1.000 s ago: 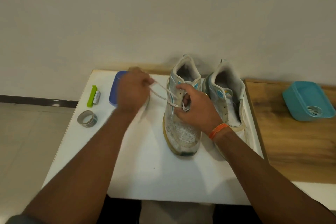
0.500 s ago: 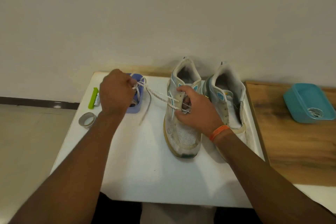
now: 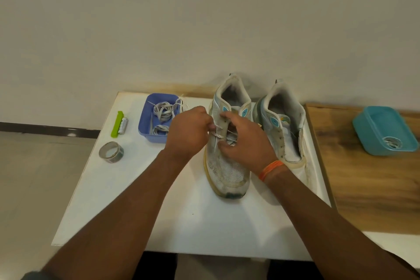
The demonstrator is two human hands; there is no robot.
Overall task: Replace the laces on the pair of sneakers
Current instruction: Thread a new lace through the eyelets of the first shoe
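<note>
No readable brand or writing; the teal marks on the sneakers' sides are too small to make out. Left sneaker [image 3: 228, 173], white mesh toe w/ yellowed rubber sole, stands mid white table [image 3: 204, 229], toe toward the near edge. Right sneaker [image 3: 285, 125] sits just beside it, close to the table's right edge, unlaced as far as shows. Left hand [image 3: 187, 130] w/ curled fingers pinches the flat white lace [image 3: 217, 136] at the left sneaker's eyelets. Right hand [image 3: 246, 141] grips the same shoe's tongue area, thumb and fingers curled; it prob. touches the lace too, but that's hidden. Purple plastic tray [image 3: 145, 129] w/ coiled laces sits near the far left corner. Green clip [image 3: 117, 124] and tape roll [image 3: 111, 152] lie by the left edge. Teal tub [image 3: 363, 129] rests on the wood worktop [image 3: 368, 188] to the right. Near half of the table is bare white.
</note>
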